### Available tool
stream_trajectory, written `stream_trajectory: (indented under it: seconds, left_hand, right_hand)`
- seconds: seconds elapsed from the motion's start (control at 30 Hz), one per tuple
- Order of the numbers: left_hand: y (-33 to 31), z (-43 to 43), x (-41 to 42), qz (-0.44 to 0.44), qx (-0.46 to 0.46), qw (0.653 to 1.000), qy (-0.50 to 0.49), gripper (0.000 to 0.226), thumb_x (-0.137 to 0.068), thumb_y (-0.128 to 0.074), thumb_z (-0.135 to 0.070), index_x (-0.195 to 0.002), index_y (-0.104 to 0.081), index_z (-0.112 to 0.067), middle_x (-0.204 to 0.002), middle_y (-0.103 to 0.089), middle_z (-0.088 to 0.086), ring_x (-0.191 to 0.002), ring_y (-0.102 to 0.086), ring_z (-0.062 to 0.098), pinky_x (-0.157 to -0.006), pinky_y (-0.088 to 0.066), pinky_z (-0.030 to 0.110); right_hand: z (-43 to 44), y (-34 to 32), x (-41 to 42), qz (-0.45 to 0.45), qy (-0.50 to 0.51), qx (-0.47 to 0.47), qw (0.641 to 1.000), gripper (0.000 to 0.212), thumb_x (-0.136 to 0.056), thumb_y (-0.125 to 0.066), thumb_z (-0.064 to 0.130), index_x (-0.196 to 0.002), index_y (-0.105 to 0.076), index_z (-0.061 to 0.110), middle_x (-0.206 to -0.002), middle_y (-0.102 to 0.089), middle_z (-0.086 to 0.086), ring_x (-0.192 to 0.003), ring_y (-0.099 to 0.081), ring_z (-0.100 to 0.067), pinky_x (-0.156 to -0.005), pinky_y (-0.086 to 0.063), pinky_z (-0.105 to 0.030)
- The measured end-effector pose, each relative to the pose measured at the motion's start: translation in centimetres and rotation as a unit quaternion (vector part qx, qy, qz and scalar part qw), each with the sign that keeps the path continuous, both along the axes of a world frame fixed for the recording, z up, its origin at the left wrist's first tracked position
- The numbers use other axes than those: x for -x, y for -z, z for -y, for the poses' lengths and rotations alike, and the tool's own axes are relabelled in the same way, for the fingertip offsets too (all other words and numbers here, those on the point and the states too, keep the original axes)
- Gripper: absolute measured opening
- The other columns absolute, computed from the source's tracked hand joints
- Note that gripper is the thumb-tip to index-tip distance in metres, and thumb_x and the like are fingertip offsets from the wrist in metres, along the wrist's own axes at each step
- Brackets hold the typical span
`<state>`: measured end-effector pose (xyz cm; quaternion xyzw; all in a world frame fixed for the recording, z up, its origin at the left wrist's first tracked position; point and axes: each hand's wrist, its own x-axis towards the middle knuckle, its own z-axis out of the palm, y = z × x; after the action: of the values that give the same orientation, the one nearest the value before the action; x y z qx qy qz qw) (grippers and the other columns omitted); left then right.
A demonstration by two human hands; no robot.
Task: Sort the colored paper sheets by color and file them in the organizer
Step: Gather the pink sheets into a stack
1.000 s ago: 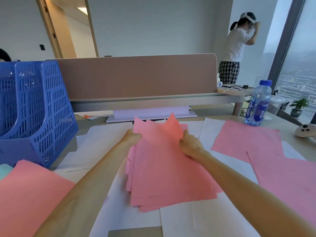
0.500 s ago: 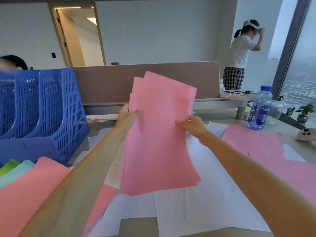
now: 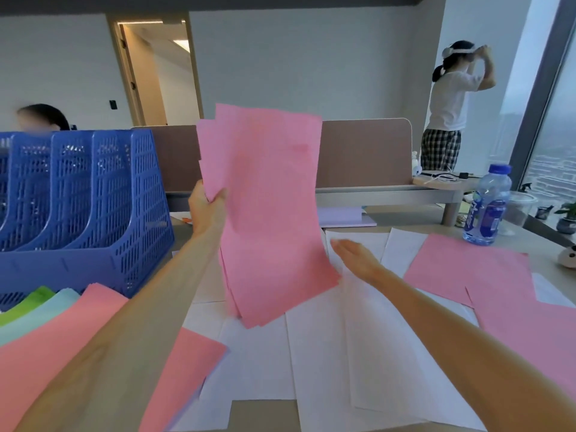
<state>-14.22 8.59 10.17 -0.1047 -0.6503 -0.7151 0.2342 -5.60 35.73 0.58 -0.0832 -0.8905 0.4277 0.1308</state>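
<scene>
Several pink sheets are hanging upright as one stack just right of the blue organizer, the left hand pinching their edge, the right hand hovering flat and empty farther right. Filing seems to be starting: next, steering them left into a slot.

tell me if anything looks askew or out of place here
The stack of pink paper sheets pinched in the left hand is uneven: its top corners and bottom edges fan out staggered, not squared. The right hand is off it, open. Nothing looks spilled or torn.
</scene>
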Motion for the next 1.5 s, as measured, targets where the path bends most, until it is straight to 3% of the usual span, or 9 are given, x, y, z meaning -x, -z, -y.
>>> stream_trajectory:
  seconds: [0.1, 0.23, 0.37, 0.67, 0.83, 0.97, 1.1, 1.33, 1.5]
  left_hand:
    - [-1.2, 0.2, 0.4, 0.019, -0.044, 0.997, 0.053, 0.030, -0.091, -0.060, -0.006, -0.120, -0.059, -0.013, -0.108, -0.067, -0.002, -0.101, -0.063, 0.016, -0.093, -0.051, 0.034]
    - [-2.4, -0.3, -0.5, 0.039, -0.092, 0.986, 0.136, 0.029, -0.093, -0.058, -0.006, -0.121, -0.060, -0.015, -0.117, -0.066, 0.003, -0.112, -0.062, 0.022, -0.097, -0.050, 0.038]
    - [-3.4, -0.8, -1.3, 0.024, -0.060, 0.987, 0.146, 0.032, -0.094, -0.057, -0.013, -0.126, -0.055, -0.017, -0.119, -0.066, 0.000, -0.111, -0.062, 0.019, -0.098, -0.050, 0.042]
    - [-4.7, -3.1, -4.3, -0.081, 0.083, 0.989, 0.087, 0.015, -0.095, -0.055, -0.016, -0.110, -0.052, -0.014, -0.100, -0.064, -0.003, -0.091, -0.061, 0.014, -0.088, -0.052, 0.036]
    - [-4.1, -3.6, -6.0, -0.099, 0.145, 0.984, 0.042, 0.018, -0.096, -0.050, -0.020, -0.109, -0.045, -0.009, -0.085, -0.057, -0.005, -0.073, -0.055, 0.017, -0.069, -0.047, 0.034]
    - [-0.1, -4.2, -6.3, -0.056, 0.218, 0.974, 0.003, 0.024, -0.093, -0.054, -0.024, -0.102, -0.039, -0.008, -0.081, -0.056, 0.012, -0.073, -0.052, 0.033, -0.067, -0.045, 0.043]
    - [1.1, -5.0, -6.7, -0.079, 0.204, 0.976, -0.005, 0.016, -0.094, -0.052, -0.015, -0.092, -0.039, -0.006, -0.067, -0.044, 0.004, -0.062, -0.041, 0.024, -0.055, -0.031, 0.032]
    - [-0.9, -6.4, -7.6, -0.201, 0.282, 0.938, -0.017, 0.010, -0.099, -0.041, -0.020, -0.100, -0.034, -0.014, -0.082, -0.060, 0.014, -0.069, -0.055, 0.036, -0.058, -0.042, 0.043]
    - [2.1, -7.0, -7.9, -0.280, 0.436, 0.855, 0.005, 0.055, -0.096, -0.046, -0.026, -0.144, -0.028, -0.009, -0.137, -0.047, 0.010, -0.119, -0.050, 0.028, -0.088, -0.047, 0.042]
  right_hand:
    - [1.9, -5.5, 0.3, -0.115, -0.066, 0.136, 0.982, 0.059, -0.085, -0.059, 0.060, -0.128, -0.056, 0.020, -0.129, -0.059, 0.011, -0.117, -0.056, -0.007, -0.103, -0.041, -0.029]
    - [3.0, -10.2, 0.2, -0.151, -0.081, 0.165, 0.971, 0.046, -0.077, -0.079, 0.034, -0.115, -0.060, 0.017, -0.107, -0.069, 0.006, -0.089, -0.069, -0.005, -0.075, -0.056, -0.023]
    - [2.7, -10.4, -0.4, -0.220, -0.040, 0.161, 0.961, 0.012, -0.083, -0.074, 0.016, -0.088, -0.064, 0.012, -0.081, -0.065, 0.004, -0.060, -0.060, 0.001, -0.058, -0.052, -0.019]
    - [2.4, -13.4, -2.6, -0.362, 0.021, 0.181, 0.914, 0.017, -0.086, -0.070, 0.018, -0.099, -0.063, 0.010, -0.088, -0.068, -0.002, -0.075, -0.061, -0.013, -0.072, -0.056, -0.037]
    - [1.9, -12.9, -3.6, -0.350, 0.008, 0.176, 0.920, 0.018, -0.081, -0.072, 0.024, -0.099, -0.067, 0.022, -0.098, -0.073, 0.003, -0.089, -0.069, -0.015, -0.081, -0.057, -0.037]
    - [1.2, -9.9, -4.5, -0.289, 0.008, 0.151, 0.945, 0.006, -0.085, -0.069, 0.022, -0.089, -0.067, 0.018, -0.083, -0.071, 0.008, -0.075, -0.065, -0.007, -0.072, -0.057, -0.032]
    - [0.6, -9.1, -4.6, -0.265, 0.034, 0.079, 0.961, 0.039, -0.080, -0.063, 0.040, -0.081, -0.055, 0.002, -0.066, -0.050, -0.003, -0.061, -0.046, -0.013, -0.057, -0.041, -0.033]
    - [2.2, -10.8, -5.2, -0.326, 0.053, 0.060, 0.942, 0.015, -0.093, -0.058, 0.020, -0.083, -0.056, 0.009, -0.066, -0.051, 0.002, -0.057, -0.042, -0.007, -0.052, -0.039, -0.018]
    - [2.2, -8.2, -5.1, -0.314, 0.086, 0.141, 0.935, 0.020, -0.088, -0.065, 0.018, -0.107, -0.061, 0.022, -0.090, -0.068, 0.010, -0.082, -0.066, -0.004, -0.076, -0.054, -0.021]
